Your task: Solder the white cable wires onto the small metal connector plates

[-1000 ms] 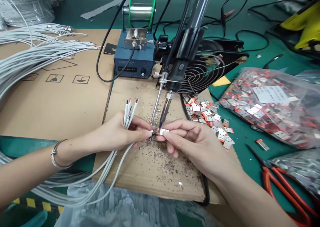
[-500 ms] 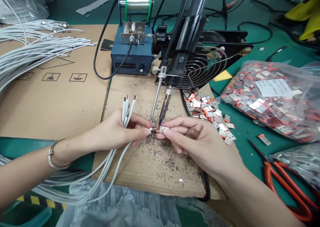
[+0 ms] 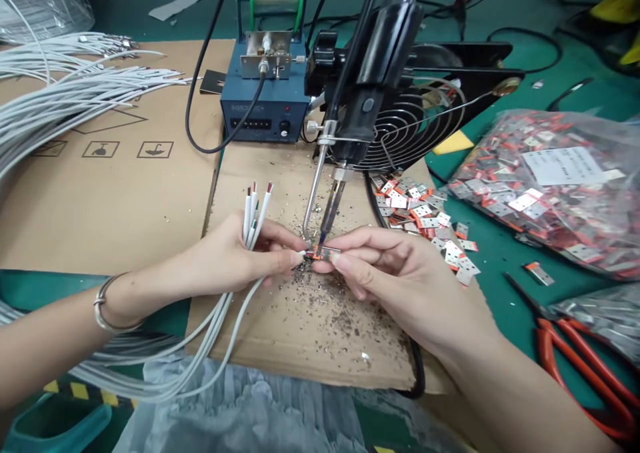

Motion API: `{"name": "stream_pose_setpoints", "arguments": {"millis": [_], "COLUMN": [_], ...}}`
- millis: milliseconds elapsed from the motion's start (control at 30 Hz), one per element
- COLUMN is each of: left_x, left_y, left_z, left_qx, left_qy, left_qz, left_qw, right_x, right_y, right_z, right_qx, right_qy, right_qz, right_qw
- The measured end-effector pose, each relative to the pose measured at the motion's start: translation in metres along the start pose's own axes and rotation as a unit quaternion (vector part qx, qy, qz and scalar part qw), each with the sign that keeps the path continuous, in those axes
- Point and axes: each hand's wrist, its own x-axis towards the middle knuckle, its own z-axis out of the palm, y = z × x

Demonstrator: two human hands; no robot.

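My left hand grips a bundle of white wires, their red-tipped ends standing up above my fingers, and pinches one wire end at the fingertips. My right hand pinches a small red and silver metal tab by its right end. Wire end and tab meet directly under the tip of the fixed soldering iron and its bent solder feed tube. The joint itself is too small to see.
Blue solder feeder box with a green spool stands behind. A black fan sits behind the iron. Loose tabs lie right of my hand, a bag of tabs farther right. Red-handled cutters lie at right. White cables cover the cardboard at left.
Both hands stay at the iron tip holding wire and tab. The view has shifted slightly; my hands sit a little higher in the picture.
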Motion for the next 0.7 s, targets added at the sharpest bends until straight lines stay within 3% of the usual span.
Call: {"name": "stream_pose_setpoints", "arguments": {"millis": [467, 700], "left_x": [0.0017, 0.0014], "left_y": [0.0023, 0.0047], "left_z": [0.0010, 0.0018], "left_qx": [0.022, 0.046], "left_qy": [0.003, 0.009], "left_qz": [-0.018, -0.023], "left_qw": [1.000, 0.999], "right_x": [0.0012, 0.0009], "right_y": [-0.0033, -0.0020], "right_z": [0.0068, 0.0047], "right_qx": [-0.026, -0.024], "right_qy": [0.046, 0.027], "right_qz": [0.016, 0.005], "right_qw": [0.998, 0.999]}}
